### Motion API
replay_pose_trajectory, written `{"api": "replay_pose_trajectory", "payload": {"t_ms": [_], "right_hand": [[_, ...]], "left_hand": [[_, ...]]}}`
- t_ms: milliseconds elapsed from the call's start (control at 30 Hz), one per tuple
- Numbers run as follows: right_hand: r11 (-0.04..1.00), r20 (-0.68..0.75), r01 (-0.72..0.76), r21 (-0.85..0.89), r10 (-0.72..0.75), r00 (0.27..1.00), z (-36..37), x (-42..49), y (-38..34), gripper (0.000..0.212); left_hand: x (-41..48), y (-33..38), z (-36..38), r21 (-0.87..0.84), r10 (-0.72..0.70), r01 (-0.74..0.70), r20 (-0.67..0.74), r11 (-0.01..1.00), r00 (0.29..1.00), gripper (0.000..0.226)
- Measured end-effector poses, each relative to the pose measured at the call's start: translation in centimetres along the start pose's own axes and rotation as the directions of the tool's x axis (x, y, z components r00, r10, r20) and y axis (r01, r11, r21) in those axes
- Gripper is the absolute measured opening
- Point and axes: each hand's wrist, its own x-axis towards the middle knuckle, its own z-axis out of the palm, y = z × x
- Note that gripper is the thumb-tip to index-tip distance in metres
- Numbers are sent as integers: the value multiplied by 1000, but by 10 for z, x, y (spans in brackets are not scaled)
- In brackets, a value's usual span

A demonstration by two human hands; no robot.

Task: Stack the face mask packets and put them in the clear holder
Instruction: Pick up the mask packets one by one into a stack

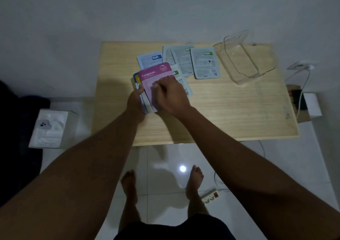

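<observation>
1. The left hand [135, 99] clamps the small stack topped by the pink packet [154, 75]; the right hand [170, 96] presses flat on it
2. Loose packets [204, 63] lie beyond, rightward, nearer the right hand, long axes pointing away; the clear holder [257, 74] stands further right

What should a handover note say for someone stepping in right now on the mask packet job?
Left hand grips the left edge of a small stack topped by the pink packet, with a blue and yellow packet beneath.
Right hand lies flat on the stack; a white packet shows beneath it.
Still loose on the table: a blue-label packet and overlapping green-label packets behind the stack.
The clear holder stands empty at the far right.
Done: stacking started. Left: gather the rest, square the stack, put it in the holder.
</observation>
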Motion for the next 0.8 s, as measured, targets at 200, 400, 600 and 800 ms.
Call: {"api": "replay_pose_trajectory", "payload": {"t_ms": [200, 400, 600, 800], "right_hand": [[952, -51, -302, -46, 299, 953, -3, 10, 25, 40], [949, -21, -311, 50, 313, 950, 1, 6, 28, 40], [776, -120, -591, -220, 580, 806, -1, 8, 66, 61], [724, -67, -669, -170, 669, 741, 3, 23, 79, 73]], "left_hand": [[0, 7, -10, 7, -5, 5, 13, 1000, 1000, 57], [21, -2, -35, 114, 48, -51, 27, 992, 998, 105], [3, 6, -40, 133, 72, -66, -37, 989, 997, 72], [-9, 12, -43, 109, -15, 23, -76, 994, 997, 51]]}}
